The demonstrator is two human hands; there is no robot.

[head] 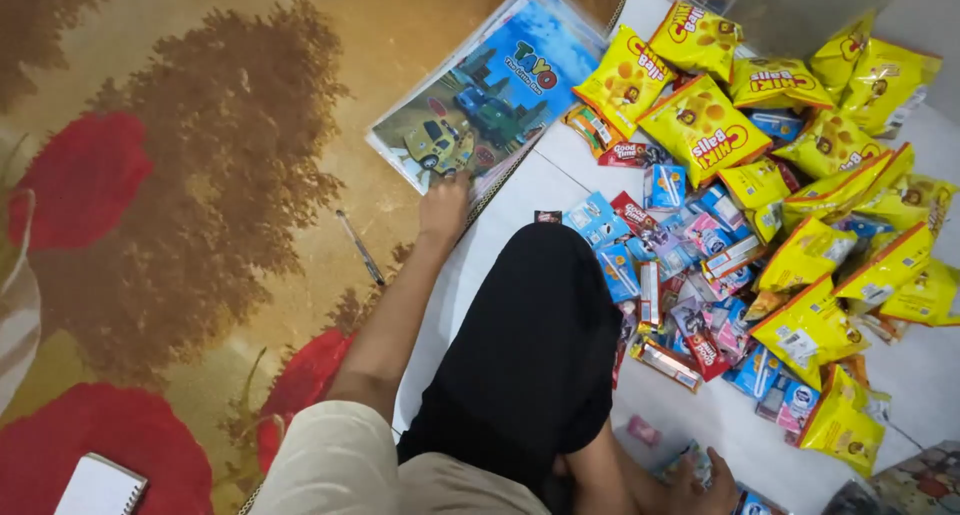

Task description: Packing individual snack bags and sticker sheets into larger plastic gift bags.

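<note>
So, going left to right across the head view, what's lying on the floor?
White notepad → red flower on the carpet → pen → left hand on the plastic picture bags → yellow snack bags.

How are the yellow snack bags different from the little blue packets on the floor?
The yellow snack bags look puffy and much bigger; the little blue packets are small and flat. The yellow bags spread round the outer edge of the pile, while the blue packets lie nearer the black-clad leg, mixed with pink and red ones. Both kinds lie loose on the white floor, and neither hand touches them: the left hand rests on a stack of picture bags.
</note>
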